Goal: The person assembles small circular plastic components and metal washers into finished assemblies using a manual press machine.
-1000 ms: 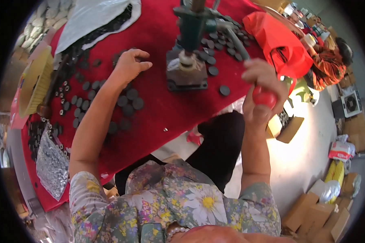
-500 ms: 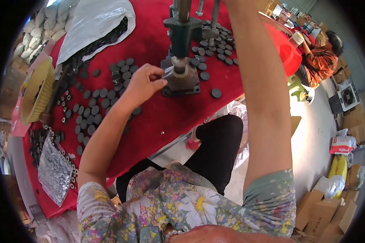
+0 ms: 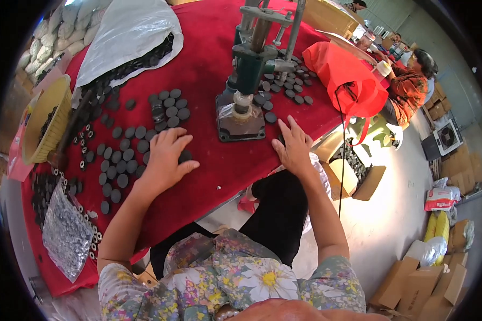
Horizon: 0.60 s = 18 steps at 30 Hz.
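My left hand [image 3: 168, 159] rests low over the red cloth with fingers and thumb apart, beside a loose group of round dark grey discs [image 3: 127, 155]. One dark disc [image 3: 185, 155] shows between its thumb and fingers; I cannot tell whether they touch it. To the right of the press, my right hand [image 3: 294, 150] lies with fingers stretched out, and a dark disc [image 3: 281, 138] is partly hidden at its thumb side. Between and beyond both hands stands a green hand press [image 3: 249, 67]. Clear film and a pale ring [image 3: 241, 109] sit on its black base.
A white sack [image 3: 128, 40] spilling dark pieces lies far left, near a yellow basket [image 3: 51, 125]. Small rings surround a clear plastic bag [image 3: 67, 235]. A red bag [image 3: 345, 80] hangs at the right edge, above an open carton [image 3: 351, 168]. Another person [image 3: 409, 88] sits beyond.
My right arm has come down from the press's upper part to the cloth right of its base. My left hand has moved away from the base, back and left towards the discs.
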Tool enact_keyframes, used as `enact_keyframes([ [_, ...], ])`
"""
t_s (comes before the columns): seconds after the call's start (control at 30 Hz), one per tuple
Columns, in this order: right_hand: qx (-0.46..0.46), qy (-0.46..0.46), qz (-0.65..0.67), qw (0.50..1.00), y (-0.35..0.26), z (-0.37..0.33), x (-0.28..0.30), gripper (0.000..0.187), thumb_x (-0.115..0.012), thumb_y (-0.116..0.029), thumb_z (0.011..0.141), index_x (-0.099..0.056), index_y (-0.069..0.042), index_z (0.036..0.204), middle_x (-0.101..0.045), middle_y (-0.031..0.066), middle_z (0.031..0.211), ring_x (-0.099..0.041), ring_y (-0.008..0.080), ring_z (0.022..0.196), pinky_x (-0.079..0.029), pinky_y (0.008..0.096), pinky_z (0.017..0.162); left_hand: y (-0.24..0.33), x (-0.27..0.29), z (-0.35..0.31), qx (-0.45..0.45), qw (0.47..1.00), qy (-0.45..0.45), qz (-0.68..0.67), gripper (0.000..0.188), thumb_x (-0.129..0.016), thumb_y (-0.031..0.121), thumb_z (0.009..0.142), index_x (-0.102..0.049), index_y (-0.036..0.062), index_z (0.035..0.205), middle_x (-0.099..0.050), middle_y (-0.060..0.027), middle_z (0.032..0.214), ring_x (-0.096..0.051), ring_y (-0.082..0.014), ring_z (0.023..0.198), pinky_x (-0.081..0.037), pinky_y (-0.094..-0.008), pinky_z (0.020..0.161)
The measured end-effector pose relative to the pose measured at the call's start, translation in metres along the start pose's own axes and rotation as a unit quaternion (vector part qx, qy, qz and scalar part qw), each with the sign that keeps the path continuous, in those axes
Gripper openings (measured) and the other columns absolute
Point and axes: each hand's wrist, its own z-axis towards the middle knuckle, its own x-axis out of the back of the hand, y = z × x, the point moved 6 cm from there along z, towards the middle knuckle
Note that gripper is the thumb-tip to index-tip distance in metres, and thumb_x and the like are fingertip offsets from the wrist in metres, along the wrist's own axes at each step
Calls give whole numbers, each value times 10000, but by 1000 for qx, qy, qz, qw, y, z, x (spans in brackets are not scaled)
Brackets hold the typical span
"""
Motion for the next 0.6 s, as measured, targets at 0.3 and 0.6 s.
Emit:
enact_keyframes([
  [0.3,28,49,59,997,-2,90,-19,499,-595,-376,882,-514,-177,1332,-437,114,1411,-400,302,1291,-286,512,1010,1,-15,-11,8,1000,-12,9,518,-788,193,677,-606,22,1131,-509,-134,1256,-458,-305,1187,-314,-468,1026],
  [0.6,-18,106,28,994,20,96,-19,421,-628,-288,864,-576,-246,1279,-463,113,1394,-427,293,1257,-291,528,991,-1,-18,-11,13,1000,-4,3,447,-761,151,712,-616,12,1111,-510,-125,1256,-449,-302,1196,-313,-474,1028],
])
